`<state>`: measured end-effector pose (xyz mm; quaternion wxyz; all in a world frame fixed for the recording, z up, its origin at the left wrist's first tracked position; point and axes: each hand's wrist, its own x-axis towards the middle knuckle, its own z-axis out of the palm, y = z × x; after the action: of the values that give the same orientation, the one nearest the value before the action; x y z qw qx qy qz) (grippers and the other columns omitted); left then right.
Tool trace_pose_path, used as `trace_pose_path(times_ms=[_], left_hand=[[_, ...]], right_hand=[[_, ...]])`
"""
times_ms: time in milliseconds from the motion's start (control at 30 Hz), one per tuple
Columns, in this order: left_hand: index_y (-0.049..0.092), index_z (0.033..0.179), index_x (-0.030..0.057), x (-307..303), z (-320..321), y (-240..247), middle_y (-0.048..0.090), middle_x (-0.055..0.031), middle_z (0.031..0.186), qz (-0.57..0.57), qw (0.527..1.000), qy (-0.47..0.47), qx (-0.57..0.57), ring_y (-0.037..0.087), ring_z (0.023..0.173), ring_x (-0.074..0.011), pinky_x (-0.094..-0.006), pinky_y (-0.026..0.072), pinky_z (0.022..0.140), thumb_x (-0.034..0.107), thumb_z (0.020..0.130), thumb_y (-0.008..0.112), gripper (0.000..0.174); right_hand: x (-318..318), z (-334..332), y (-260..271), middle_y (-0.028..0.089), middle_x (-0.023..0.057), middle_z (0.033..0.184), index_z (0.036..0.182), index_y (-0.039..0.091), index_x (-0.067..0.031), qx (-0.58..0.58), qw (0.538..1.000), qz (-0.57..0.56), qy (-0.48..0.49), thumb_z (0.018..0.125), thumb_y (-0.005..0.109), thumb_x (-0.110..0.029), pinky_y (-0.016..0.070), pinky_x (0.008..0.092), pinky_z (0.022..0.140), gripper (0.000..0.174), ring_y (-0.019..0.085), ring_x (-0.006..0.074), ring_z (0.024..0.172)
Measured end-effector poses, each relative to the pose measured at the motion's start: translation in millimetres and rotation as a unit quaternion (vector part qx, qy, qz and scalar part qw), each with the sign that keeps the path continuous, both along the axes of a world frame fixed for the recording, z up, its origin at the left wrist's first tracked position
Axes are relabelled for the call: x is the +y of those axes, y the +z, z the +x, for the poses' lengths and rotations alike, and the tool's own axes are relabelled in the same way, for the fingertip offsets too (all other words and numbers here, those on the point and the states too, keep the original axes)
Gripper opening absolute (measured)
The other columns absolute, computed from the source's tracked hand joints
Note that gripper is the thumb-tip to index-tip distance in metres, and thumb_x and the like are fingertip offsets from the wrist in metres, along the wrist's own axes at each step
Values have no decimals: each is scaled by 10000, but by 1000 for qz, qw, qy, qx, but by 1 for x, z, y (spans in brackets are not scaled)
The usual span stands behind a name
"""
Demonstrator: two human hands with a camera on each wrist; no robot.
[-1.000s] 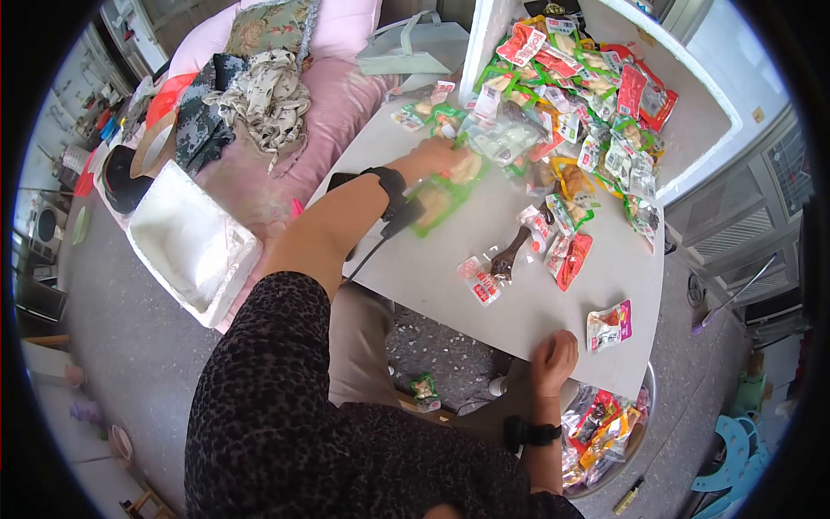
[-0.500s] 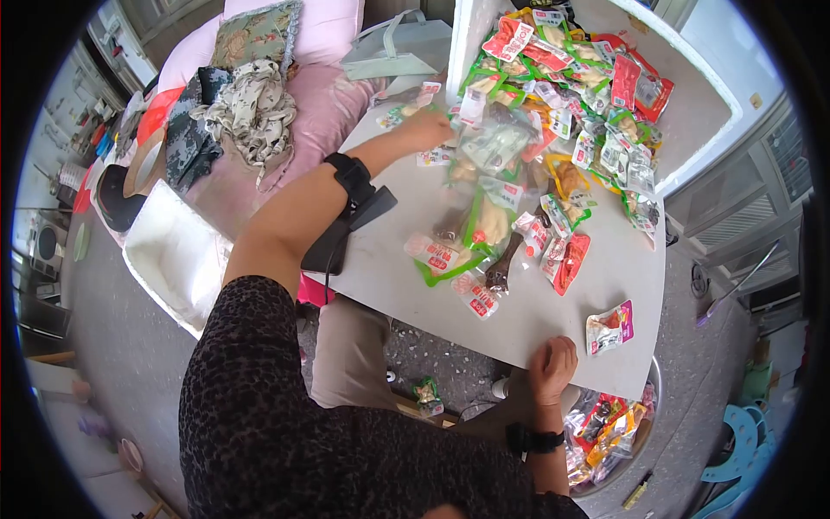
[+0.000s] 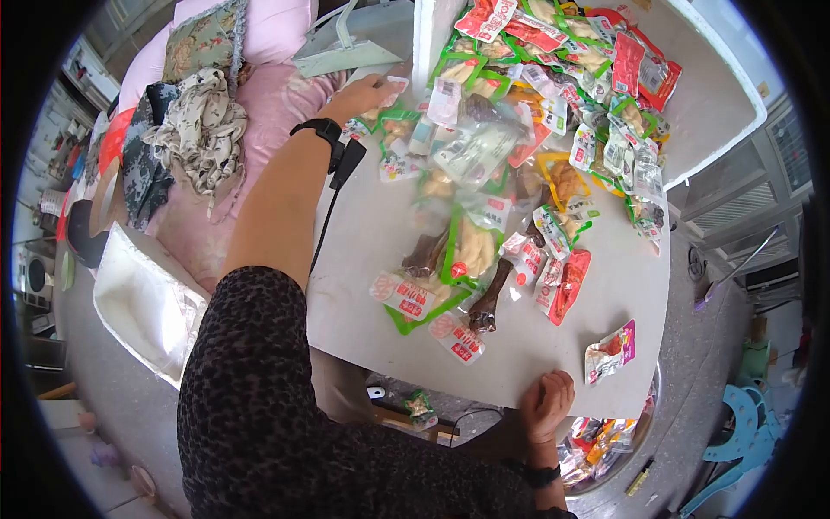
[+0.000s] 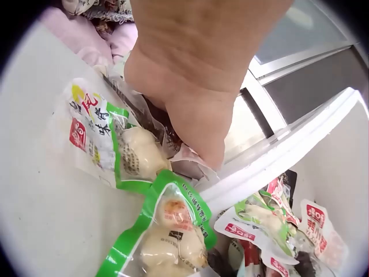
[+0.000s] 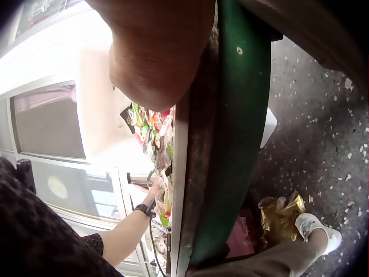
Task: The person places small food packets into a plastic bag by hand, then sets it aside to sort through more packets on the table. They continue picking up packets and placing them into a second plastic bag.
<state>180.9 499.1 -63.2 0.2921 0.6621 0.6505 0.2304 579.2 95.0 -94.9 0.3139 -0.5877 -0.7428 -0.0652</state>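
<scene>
Viewed as a clock face, a pale grey table has the left hand at ten o'clock, by clear, green-edged plastic food packets; whether it pinches one, cannot tell. The right hand rests at five, fingers loosely curled. Mixed colourful packets spill from a white foam box at one.

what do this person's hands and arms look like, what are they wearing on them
Both hands are bare, without gloves. Above the left hand is a black wrist strap with a flat black piece and a thin black cable. The left sleeve is short, dark, with a mottled, leopard-like print. Below the right hand sits a black wristband.
</scene>
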Motion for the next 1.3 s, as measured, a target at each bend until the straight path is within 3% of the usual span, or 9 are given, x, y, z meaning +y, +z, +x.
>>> trace_pose_path(times_ms=[33,133,333,567,667,767,1000,1233,1300], left_hand=[[418,1121,36,-6,0,4,479,-173,1076,-16,1000,-18,-16,446,1010,-291,-345,305,855,570,693,412,685],[412,1140,69,-17,7,-8,481,-139,1092,25,988,26,149,436,1029,-289,-384,281,871,586,706,362,677],[475,1081,159,-66,43,-3,535,-76,1013,-23,978,32,206,465,991,-262,-388,289,860,582,759,237,582],[495,1036,131,-129,82,7,545,-83,960,-51,991,45,117,492,928,-247,-356,337,809,516,791,249,518],[528,961,85,-145,89,-1,541,-132,966,-17,1000,13,-17,500,904,-290,-354,358,785,438,809,265,466],[465,1043,39,-140,85,-11,528,-87,858,-63,974,-9,-219,496,747,-179,-302,383,695,416,804,370,457],[441,1054,33,-213,50,72,505,-56,901,28,966,73,-248,486,802,-133,-257,381,717,338,789,449,404],[477,993,32,-339,-41,102,515,-18,838,84,919,99,-371,481,779,-94,-215,372,700,233,776,497,296],[476,996,29,-374,-82,96,520,-16,813,104,930,146,-322,484,745,-85,-205,378,669,203,774,504,284]], right_hand=[[0,0,0,513,86,774,790,455,-39,1,1000,5,1,600,527,45,383,363,668,220,508,279,756],[-2,0,2,512,88,776,793,458,-38,6,1000,4,1,601,523,32,380,365,676,215,505,279,768],[-5,-2,3,513,84,774,790,466,-37,19,1000,16,3,590,516,7,374,373,680,211,498,278,791],[-6,-1,-3,518,84,772,768,475,-41,21,998,59,1,593,524,-13,380,370,673,183,505,273,781],[-7,-3,0,522,87,760,754,480,-43,23,998,61,-4,599,524,-21,385,367,669,163,509,270,774],[-8,-2,-2,528,94,748,743,485,-42,25,998,58,-5,604,525,-27,393,368,662,146,511,271,771],[-6,2,-11,535,100,736,730,493,-44,16,998,63,-2,616,521,-46,403,380,637,117,513,278,758],[-6,4,-14,529,103,711,719,503,-36,18,997,73,14,614,501,-52,404,380,629,106,508,281,742],[-6,6,-17,529,108,720,724,506,-32,13,997,69,11,613,502,-49,405,380,637,112,506,285,744]])
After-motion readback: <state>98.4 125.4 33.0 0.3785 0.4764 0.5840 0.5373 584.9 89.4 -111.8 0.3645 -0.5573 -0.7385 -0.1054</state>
